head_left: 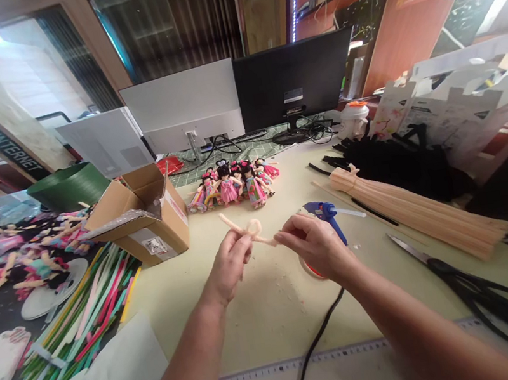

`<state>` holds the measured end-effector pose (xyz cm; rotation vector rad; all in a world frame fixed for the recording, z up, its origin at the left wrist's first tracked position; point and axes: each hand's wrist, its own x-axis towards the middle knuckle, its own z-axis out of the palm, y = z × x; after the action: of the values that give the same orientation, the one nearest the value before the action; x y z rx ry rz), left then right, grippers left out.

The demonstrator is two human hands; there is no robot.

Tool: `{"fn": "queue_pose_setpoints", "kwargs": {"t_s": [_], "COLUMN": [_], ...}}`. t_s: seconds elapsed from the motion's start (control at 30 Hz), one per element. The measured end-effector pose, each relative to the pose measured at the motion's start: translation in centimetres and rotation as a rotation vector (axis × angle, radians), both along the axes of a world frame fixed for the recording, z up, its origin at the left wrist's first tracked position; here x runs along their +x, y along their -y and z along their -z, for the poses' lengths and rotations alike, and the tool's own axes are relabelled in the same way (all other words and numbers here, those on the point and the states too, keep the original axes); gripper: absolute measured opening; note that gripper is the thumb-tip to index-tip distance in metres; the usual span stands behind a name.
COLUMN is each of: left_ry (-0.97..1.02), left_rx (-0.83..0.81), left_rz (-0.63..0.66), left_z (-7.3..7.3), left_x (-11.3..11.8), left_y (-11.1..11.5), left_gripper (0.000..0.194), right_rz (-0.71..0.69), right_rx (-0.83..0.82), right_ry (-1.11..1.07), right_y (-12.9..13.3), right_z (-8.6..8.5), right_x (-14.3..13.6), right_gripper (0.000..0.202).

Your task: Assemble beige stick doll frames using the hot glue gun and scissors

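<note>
A peach fuzzy stem (254, 227), bent into a small loop with two ends sticking out, hangs above the pale table between my hands. My left hand (229, 263) pinches it just left of and below the loop. With thumb and fingers together, my right hand (313, 241) holds the stem's right end. Behind and partly under my right hand lies a blue glue gun (328, 213), its cord running toward the front edge. Several small dolls (229, 187) in colourful dresses stand in a group beyond my hands.
An open cardboard box (159, 231) stands left, beside many coloured stems (85, 313). At the right are black scissors (483, 295), a bundle of peach stems (411, 210) and black fuzzy stems (393, 155). A ruler (347, 351) crosses the front; monitors (294, 81) stand behind.
</note>
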<state>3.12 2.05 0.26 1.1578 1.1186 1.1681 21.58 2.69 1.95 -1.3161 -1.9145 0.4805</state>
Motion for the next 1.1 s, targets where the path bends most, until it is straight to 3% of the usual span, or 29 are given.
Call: {"fn": "queue_pose_setpoints", "kwargs": {"t_s": [0.13, 0.23, 0.37, 0.5, 0.67, 0.8, 0.9, 1.1], "left_ry": [0.163, 0.299, 0.459, 0.566, 0.616, 0.593, 0.596, 0.572], "left_rx": [-0.003, -0.034, -0.045, -0.073, -0.059, -0.042, -0.038, -0.037], "left_rz": [-0.040, -0.030, 0.026, 0.091, 0.159, 0.195, 0.210, 0.200], "left_z": [-0.3, -0.4, -0.7, -1.1, -1.4, -1.5, -1.4, -1.1], "left_x": [-1.4, -2.4, -2.8, -2.9, -3.1, -3.0, -2.8, -2.7], "left_y": [-0.5, -1.0, -1.1, -1.0, -0.6, -0.4, -0.5, -0.7], "left_gripper": [0.021, 0.019, 0.021, 0.018, 0.015, 0.014, 0.014, 0.013], "right_rz": [-0.051, -0.105, 0.237, 0.388, 0.304, 0.328, 0.307, 0.169], "right_rx": [-0.114, -0.274, -0.224, -0.231, -0.330, -0.447, -0.507, -0.421], "right_ry": [0.181, 0.364, 0.486, 0.416, 0.289, 0.158, 0.016, -0.337], "right_y": [0.5, 0.8, -1.1, -4.4, -5.8, -5.4, -5.0, -2.6], "right_z": [-0.9, -0.4, 1.7, 3.4, 3.9, 3.0, 1.3, -2.2], "right_x": [2.6, 5.7, 9.1, 9.6, 8.5, 7.5, 6.1, 3.8], "right_gripper": [0.036, 0.041, 0.039, 0.037, 0.032, 0.031, 0.023, 0.035]}}
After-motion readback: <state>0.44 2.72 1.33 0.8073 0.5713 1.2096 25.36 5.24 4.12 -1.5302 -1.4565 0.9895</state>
